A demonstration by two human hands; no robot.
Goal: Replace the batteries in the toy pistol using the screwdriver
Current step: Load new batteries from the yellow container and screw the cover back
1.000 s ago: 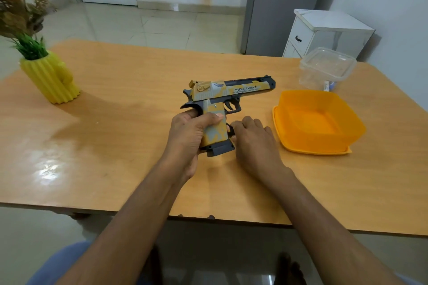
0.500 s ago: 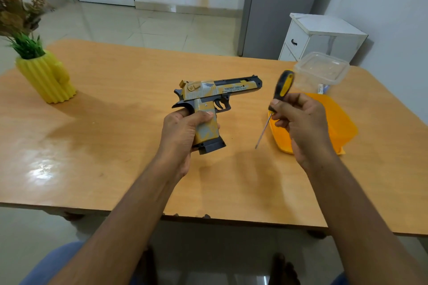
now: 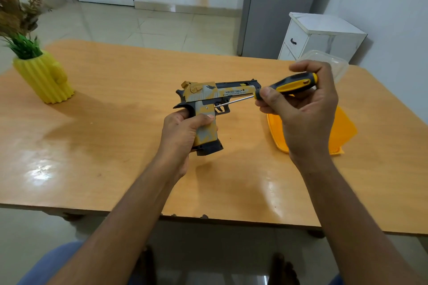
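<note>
left hand clamps toy pistol, right hand clamps screwdriver from 3 o'clock; unscrewing step begins, tip must seat in screw.

Glossy orange-brown wooden table with rounded corners, yellow ribbed cactus-shaped vase of artificial flowers near the far left corner, orange square container toward the right edge, clear plastic tub just behind it
</note>
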